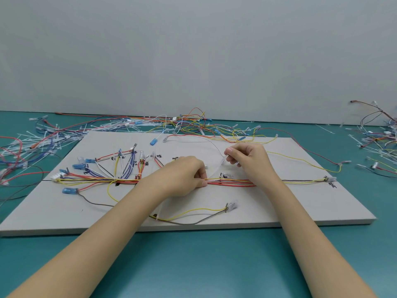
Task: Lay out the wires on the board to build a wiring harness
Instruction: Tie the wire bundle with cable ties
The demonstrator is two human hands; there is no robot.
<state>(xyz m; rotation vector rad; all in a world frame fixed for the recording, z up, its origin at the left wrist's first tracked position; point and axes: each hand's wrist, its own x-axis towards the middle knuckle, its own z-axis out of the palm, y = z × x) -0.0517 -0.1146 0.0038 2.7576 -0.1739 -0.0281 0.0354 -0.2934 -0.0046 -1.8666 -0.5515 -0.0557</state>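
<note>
On the board (pixel 268 209), the left hand (pixel 184 175) pinches the wire bundle (pixel 232 182) while the right hand (pixel 249 160) grips a clear tie (pixel 217 167); slackening could let the bundle splay.

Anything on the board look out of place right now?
One yellow wire strays off the main bundle and loops past the board's right edge onto the table. Loose wires and cable ties clutter the table behind.

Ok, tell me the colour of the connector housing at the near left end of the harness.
Blue, translucent: the connector housing shows in the head view.
</note>
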